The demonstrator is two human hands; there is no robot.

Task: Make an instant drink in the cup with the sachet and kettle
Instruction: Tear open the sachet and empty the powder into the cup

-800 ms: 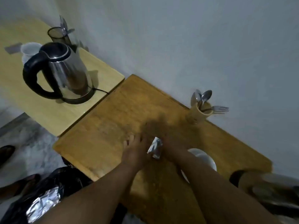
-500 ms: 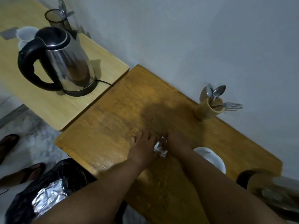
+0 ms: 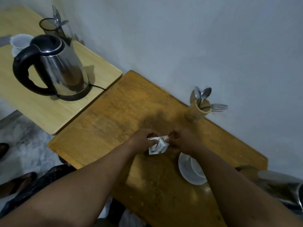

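Sachet held between both hands above the darker wooden table.

The silver sachet is pinched at its upper edge by the left hand on one side and the right hand on the other, both closed on it. Just beside the sachet, under the right forearm, sits the white cup on its saucer. Well apart from the sachet, the steel kettle stands on its base on the paler table.

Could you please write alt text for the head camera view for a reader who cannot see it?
Two hands, left hand and right hand, hold a small silver sachet above a wooden table, next to a white cup on a saucer. A steel kettle stands on a lighter table to the left.
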